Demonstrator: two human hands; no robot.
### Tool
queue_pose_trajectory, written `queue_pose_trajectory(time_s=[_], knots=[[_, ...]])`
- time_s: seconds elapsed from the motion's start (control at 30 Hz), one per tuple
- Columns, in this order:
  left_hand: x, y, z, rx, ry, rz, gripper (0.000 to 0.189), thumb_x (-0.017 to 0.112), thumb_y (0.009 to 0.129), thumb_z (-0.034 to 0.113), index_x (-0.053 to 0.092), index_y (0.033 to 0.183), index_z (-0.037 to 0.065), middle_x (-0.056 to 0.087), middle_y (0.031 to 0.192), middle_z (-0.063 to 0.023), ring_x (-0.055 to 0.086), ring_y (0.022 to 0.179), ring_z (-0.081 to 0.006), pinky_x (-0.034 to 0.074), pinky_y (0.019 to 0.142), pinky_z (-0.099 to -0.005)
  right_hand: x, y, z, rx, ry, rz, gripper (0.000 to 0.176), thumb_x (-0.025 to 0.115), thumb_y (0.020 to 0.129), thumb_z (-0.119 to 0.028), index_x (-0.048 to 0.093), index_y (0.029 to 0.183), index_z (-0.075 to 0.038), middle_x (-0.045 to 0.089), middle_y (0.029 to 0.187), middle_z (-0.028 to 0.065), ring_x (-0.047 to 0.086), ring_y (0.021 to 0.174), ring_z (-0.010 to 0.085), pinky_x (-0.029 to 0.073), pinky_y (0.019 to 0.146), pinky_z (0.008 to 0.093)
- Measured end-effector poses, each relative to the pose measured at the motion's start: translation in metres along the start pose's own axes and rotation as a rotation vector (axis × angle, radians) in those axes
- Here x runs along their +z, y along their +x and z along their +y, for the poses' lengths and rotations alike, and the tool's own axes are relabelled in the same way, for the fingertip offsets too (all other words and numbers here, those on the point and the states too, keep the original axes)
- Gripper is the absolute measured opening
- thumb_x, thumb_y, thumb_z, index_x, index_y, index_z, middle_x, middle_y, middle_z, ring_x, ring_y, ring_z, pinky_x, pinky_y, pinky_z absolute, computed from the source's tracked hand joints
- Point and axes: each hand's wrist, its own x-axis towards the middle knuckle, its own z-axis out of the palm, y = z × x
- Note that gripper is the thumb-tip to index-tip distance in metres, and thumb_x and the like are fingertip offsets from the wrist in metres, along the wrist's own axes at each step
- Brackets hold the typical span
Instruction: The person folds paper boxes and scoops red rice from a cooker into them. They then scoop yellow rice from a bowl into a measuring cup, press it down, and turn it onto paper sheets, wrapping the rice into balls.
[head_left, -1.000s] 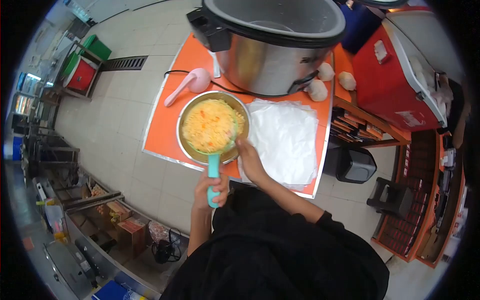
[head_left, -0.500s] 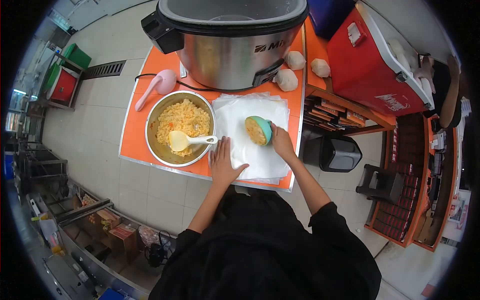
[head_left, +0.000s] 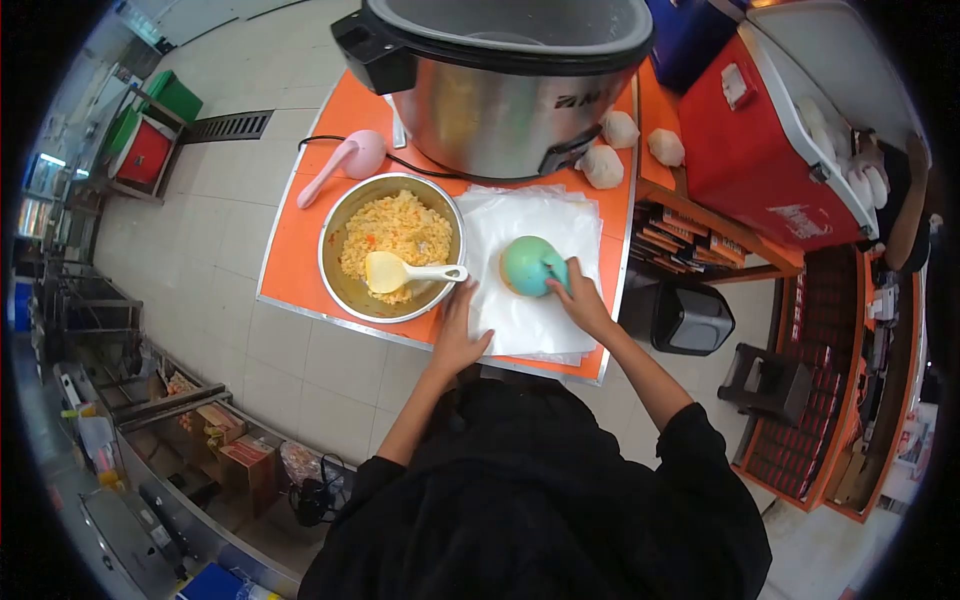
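Observation:
My right hand [head_left: 582,300] grips the handle of a round green scoop [head_left: 530,264], which is turned face down over a stack of white paper sheets [head_left: 520,333]. What lies under the scoop is mostly hidden. At the lower left edge of the sheets rests my left hand [head_left: 461,338], fingers stretched out, beside the bowl's rim. The steel bowl [head_left: 327,283] holds yellow-orange rice [head_left: 395,233]. Across the rice lies a cream rice paddle [head_left: 388,272], its handle over the rim near my left fingertips.
Behind the bowl stands a large steel rice cooker [head_left: 480,125]. A pink scoop [head_left: 362,155] lies left of it, wrapped round bundles [head_left: 601,167] to its right. Farther right are a red cooler [head_left: 735,140] and another person's arm [head_left: 908,225]. A dark stool [head_left: 765,385] stands on the floor.
My right hand has tipped the green scoop from its side, with rice showing, to face down over the paper. The left hand stays at the sheets' edge. The whole view has shifted slightly.

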Motion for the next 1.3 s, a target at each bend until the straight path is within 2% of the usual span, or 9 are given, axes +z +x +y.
queue_pose_trajectory(time_s=[0.1,0.23,0.43,0.53,0.63,0.9,1.03,1.1,1.3], knots=[[-0.02,-0.008,-0.019,0.128,0.008,-0.193,0.061,0.07,0.066,0.016,0.049,0.123,0.012,0.038,0.134,-0.0103,0.03,0.127,-0.031,0.027,0.104,-0.0417,-0.02,0.004,-0.008,-0.255,0.032,0.331,0.034,0.05,0.089,-0.027,0.034,0.103,-0.001,0.058,0.077,0.0226,0.058,0.068,0.0393,0.042,0.056,0.0442],[-0.034,-0.004,-0.021,0.194,0.014,-0.308,0.04,0.07,0.068,0.019,0.063,0.108,0.021,0.046,0.129,-0.0022,0.033,0.125,-0.0287,0.03,0.103,-0.0398,-0.086,0.047,-0.056,-0.062,0.215,0.645,0.024,0.05,0.088,-0.016,0.041,0.105,-0.001,0.061,0.076,0.0141,0.062,0.072,0.0294,0.045,0.06,0.0336],[-0.03,-0.007,-0.025,0.245,0.182,-0.24,0.032,0.063,0.072,0.031,0.064,0.104,0.028,0.048,0.126,0.0094,0.034,0.126,-0.0239,0.032,0.101,-0.0384,-0.009,0.062,-0.16,-0.554,-0.253,0.018,0.043,0.06,0.079,-0.028,0.049,0.117,-0.011,0.06,0.103,0.0097,0.059,0.09,0.0286,0.047,0.076,0.0372],[-0.031,-0.007,-0.02,0.294,0.255,-0.154,0.026,0.063,0.073,0.031,0.067,0.099,0.026,0.052,0.122,0.0097,0.037,0.124,-0.0233,0.034,0.099,-0.0379,0.065,0.101,-0.192,-0.757,-0.446,-0.136,0.033,0.06,0.076,-0.034,0.051,0.097,-0.01,0.056,0.091,0.0121,0.057,0.086,0.0252,0.046,0.068,0.0402],[-0.032,-0.002,-0.015,0.288,0.16,-0.132,0.023,0.061,0.077,0.026,0.067,0.097,0.019,0.057,0.115,0.0072,0.043,0.118,-0.024,0.038,0.095,-0.0366,0.079,0.108,-0.202,-0.863,-0.516,0.213,0.034,0.061,0.075,-0.032,0.052,0.099,-0.009,0.055,0.094,0.0089,0.054,0.092,0.0235,0.044,0.071,0.038],[-0.032,0.012,0.031,-0.166,-0.103,-0.129,0.018,0.058,0.079,0.017,0.065,0.091,0.005,0.064,0.097,-0.0078,0.055,0.1,-0.0263,0.045,0.082,-0.0361,0.008,-0.042,-0.073,-0.619,-0.408,0.06,0.032,0.062,0.075,-0.023,0.054,0.102,-0.008,0.056,0.095,0.0073,0.054,0.09,0.0226,0.038,0.076,0.0337],[0.0,-0.024,0.036,0.648,0.385,0.406,0.023,0.061,0.074,0.016,0.059,0.096,0.008,0.057,0.104,-0.0037,0.056,0.092,-0.0243,0.044,0.077,-0.0367,0.007,-0.043,-0.035,-0.287,-0.47,0.006,0.014,0.061,0.073,-0.014,0.059,0.086,-0.009,0.057,0.079,0.0072,0.056,0.077,0.021,0.041,0.073,0.034],[0.012,-0.034,0.031,0.635,0.252,-0.123,0.026,0.063,0.072,0.017,0.058,0.096,0.01,0.057,0.101,-0.0032,0.055,0.09,-0.0206,0.043,0.077,-0.0344,0.008,-0.046,-0.034,-0.176,0.059,0.008,0.009,0.057,0.074,-0.007,0.059,0.082,-0.008,0.056,0.077,0.0077,0.055,0.074,0.0226,0.044,0.069,0.0332],[0.056,-0.028,-0.002,-0.064,-0.366,0.203,0.04,0.062,0.076,0.021,0.051,0.11,0.002,0.055,0.102,-0.0111,0.053,0.097,-0.028,0.04,0.087,-0.0412,0.041,-0.084,-0.004,-0.555,-0.294,0.036,0.016,0.054,0.07,-0.002,0.058,0.085,0.001,0.052,0.078,0.0096,0.052,0.077,0.0246,0.045,0.066,0.032]])
